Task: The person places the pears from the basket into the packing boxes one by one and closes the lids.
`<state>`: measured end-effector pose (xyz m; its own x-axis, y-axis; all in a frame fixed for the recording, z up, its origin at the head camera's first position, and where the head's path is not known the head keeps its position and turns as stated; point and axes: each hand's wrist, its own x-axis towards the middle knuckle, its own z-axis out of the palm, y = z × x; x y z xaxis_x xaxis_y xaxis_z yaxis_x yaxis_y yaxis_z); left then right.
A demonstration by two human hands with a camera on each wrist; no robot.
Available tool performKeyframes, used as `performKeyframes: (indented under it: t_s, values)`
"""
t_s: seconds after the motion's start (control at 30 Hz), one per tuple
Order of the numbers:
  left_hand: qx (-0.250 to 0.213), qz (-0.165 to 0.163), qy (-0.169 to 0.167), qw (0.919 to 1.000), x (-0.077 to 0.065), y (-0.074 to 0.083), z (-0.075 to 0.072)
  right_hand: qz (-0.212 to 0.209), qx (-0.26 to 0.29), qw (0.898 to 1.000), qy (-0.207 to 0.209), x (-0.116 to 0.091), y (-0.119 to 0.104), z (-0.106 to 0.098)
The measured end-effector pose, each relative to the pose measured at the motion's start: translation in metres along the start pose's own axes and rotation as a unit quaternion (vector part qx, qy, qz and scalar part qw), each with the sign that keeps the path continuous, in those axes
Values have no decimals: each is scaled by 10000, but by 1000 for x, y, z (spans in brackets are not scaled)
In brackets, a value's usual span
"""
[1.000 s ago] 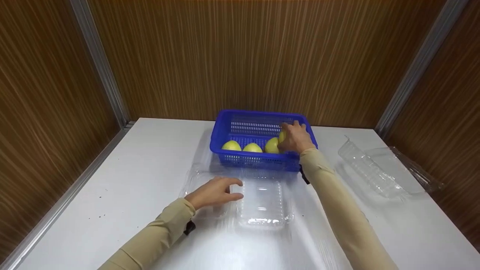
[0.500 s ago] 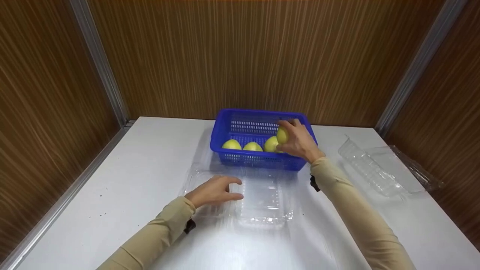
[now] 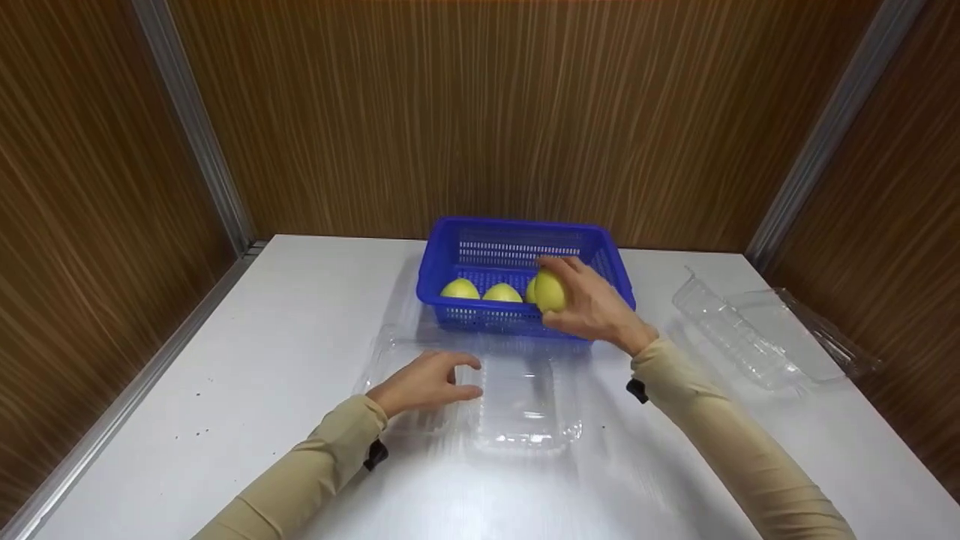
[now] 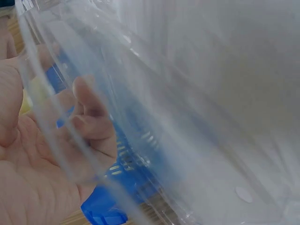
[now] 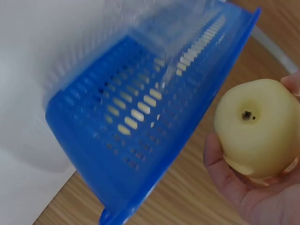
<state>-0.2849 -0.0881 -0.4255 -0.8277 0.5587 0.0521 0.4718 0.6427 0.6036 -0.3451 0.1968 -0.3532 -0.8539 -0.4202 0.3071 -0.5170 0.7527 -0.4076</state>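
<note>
In my right hand (image 3: 596, 304) I grip a round yellow-green pear (image 3: 551, 290), fingers and thumb wrapped about its sides. Its dimpled end with a dark spot faces the right wrist camera. This pear is held over the front rim of a blue plastic basket (image 3: 517, 225), where several more pears (image 3: 460, 289) lie along the near side. My left hand (image 3: 426, 384) hovers at an opened clear plastic clamshell box (image 3: 525, 401), thumb and fingers apart in a loose C with nothing between them. Through the clear plastic (image 4: 164, 93) the left wrist view shows its bent fingers.
To the right lies another clear plastic box (image 3: 739, 337), spread open on the white table (image 3: 225, 360). Wood-grain panels (image 3: 480, 112) stand behind and on both sides, with metal strips at the corners. Small dark specks dot the table at left.
My right hand has lifted the pear out of the basket's right end and brought it left and toward me, over the front rim. The left hand has stayed in place.
</note>
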Motion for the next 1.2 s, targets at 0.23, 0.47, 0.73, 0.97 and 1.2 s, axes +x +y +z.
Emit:
performKeyframes:
  t_s: [0.23, 0.47, 0.73, 0.97, 1.2]
  values:
    - [-88, -103, -28, 9999, 0, 1, 0, -900, 282, 9953, -228, -22, -10, 15]
    - [-134, -101, -43, 9998, 4, 2, 0, -1308, 132, 9806, -1451, -41, -16, 28]
    - [-285, -119, -45, 9995, 10, 5, 3, -1874, -153, 9559, -2257, -54, -14, 40]
    - [-261, -35, 2, 9997, 6, 7, 1, -1570, -148, 9468, -2804, -55, -18, 49]
    - [-249, -159, 68, 9995, 1, 2, -3, -1699, -67, 9333, -3164, -49, -29, 52]
